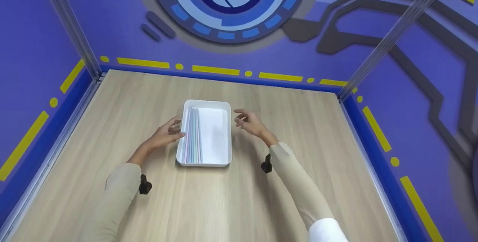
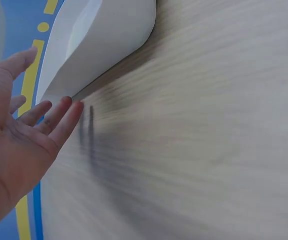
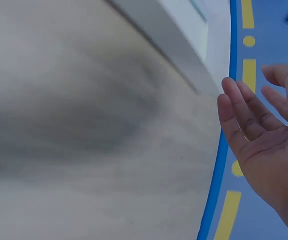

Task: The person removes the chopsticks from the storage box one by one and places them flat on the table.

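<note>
A white rectangular tray (image 1: pixel 214 137) stands on the wooden table, its long sides running away from me. Along its left side lie several long, thin pastel sticks (image 1: pixel 194 135) in pink, blue and green tones; their exact kind cannot be told. My left hand (image 1: pixel 164 134) is at the tray's left side, fingers loosely bent and thumb by the rim; whether it touches is unclear. On the other side my right hand (image 1: pixel 251 123) hovers a little off the right wall, fingers relaxed and holding nothing. In both wrist views the palms face the tray's outer walls, and the sticks are hidden.
The light wooden table (image 1: pixel 298 130) reaches to blue printed walls (image 1: pixel 112 18) at the back and sides. Metal corner posts (image 1: pixel 396 40) rise at the back corners. A small black device (image 1: pixel 145 185) sits at the left wrist, another (image 1: pixel 266 164) at the right.
</note>
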